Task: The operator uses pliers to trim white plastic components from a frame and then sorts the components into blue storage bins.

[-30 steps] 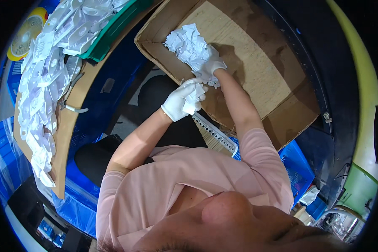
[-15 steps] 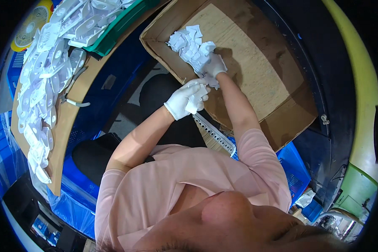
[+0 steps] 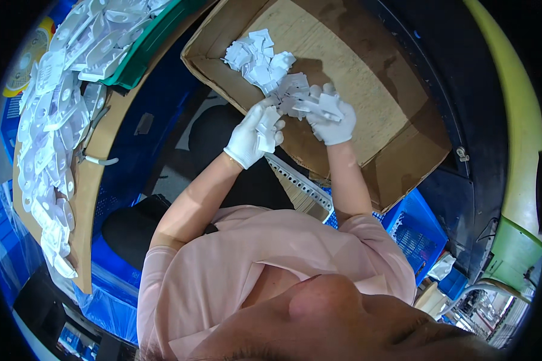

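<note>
- Out comes the white-gloved right hand (image 3: 331, 117), off the heap where it sat half a second ago, swung towards 4 o'clock with its palm now turned up; the white-gloved left hand (image 3: 254, 133) has barely shifted against the carton.
- Close in, just below the hands, one pale perforated strip (image 3: 301, 185) slants from 10 to 4 o'clock.
- Left hand: fingers curled around at least one flat white piece (image 3: 267, 129).
- Right hand: fingers loosely bent, cradling some thin white pieces (image 3: 325, 107), two at least; overlap spoils an exact count.
- Now the key line: one heap of small, flat, angular white pieces (image 3: 256, 63) lies at 12 o'clock from the left hand, 10 o'clock from the right. Its long axis runs from 10 to 4, the near end tapering between both sets of fingertips, the right seemingly closer. Too many pieces to count.
- Around that heap, one brown cardboard carton (image 3: 397, 174), the heap lying towards its 10 o'clock corner.
- Farther out, at 9 to 11 o'clock: one tan tabletop (image 3: 105, 141), one pair of pliers with a white handle (image 3: 102, 160), one green plastic tray (image 3: 138, 60), and white plastic parts with holes (image 3: 54, 132), uncountably many.
</note>
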The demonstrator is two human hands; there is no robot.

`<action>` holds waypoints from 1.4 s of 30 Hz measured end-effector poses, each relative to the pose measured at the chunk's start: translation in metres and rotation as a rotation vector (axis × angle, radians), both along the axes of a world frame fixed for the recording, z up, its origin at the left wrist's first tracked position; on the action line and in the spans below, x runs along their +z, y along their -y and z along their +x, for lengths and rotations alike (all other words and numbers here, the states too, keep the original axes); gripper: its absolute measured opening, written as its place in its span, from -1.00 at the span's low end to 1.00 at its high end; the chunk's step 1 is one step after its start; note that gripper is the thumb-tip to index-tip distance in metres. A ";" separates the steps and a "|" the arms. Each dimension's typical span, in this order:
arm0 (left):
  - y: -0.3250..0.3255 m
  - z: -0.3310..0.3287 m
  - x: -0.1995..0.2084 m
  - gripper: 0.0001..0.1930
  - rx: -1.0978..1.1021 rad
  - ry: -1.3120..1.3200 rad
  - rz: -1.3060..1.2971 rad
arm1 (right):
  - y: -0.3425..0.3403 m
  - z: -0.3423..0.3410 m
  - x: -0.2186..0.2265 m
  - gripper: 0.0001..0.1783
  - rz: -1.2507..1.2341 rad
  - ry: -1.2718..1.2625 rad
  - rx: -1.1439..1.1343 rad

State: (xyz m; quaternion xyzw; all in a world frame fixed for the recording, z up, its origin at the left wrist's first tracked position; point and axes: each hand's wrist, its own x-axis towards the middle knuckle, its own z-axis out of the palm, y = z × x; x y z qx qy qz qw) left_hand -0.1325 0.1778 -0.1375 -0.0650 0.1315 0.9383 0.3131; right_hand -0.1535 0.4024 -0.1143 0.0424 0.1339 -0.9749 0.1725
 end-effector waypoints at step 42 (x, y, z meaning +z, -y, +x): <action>0.026 0.006 0.032 -0.24 -0.143 -0.006 0.096 | 0.032 -0.024 0.002 -0.52 0.978 0.268 -0.398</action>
